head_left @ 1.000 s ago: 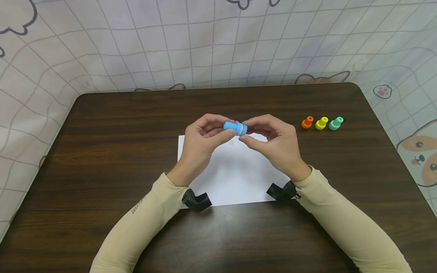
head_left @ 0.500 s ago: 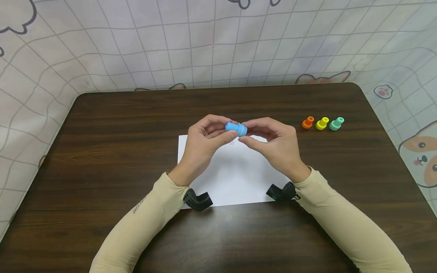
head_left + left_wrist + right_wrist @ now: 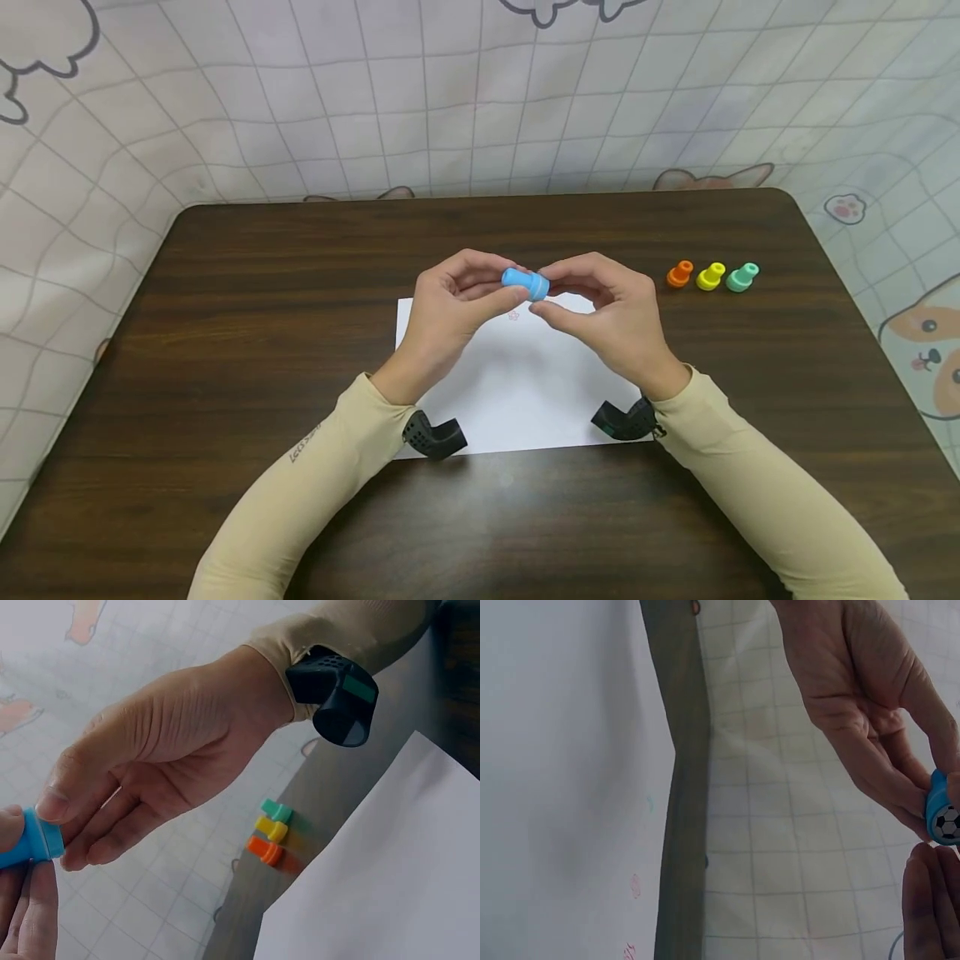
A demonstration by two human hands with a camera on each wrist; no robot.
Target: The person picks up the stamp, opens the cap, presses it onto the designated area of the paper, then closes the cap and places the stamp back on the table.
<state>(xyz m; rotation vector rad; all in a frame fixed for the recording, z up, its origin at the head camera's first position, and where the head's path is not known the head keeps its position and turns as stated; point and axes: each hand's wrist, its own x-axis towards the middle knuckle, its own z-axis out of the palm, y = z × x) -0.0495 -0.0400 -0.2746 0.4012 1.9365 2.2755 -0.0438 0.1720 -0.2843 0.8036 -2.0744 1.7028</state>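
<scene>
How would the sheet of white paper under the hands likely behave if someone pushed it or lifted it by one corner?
The white paper lies flat and thin on the smooth dark table, so a push would probably slide it easily. Lifted by a corner, it would likely droop. Nothing rests on it, so it seems free to shift.

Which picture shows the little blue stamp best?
The head view: the blue stamp shows whole, pinched between the left hand and the right hand. The left wrist view shows only one end at the edge; the right wrist view shows an end with a football picture.
</scene>
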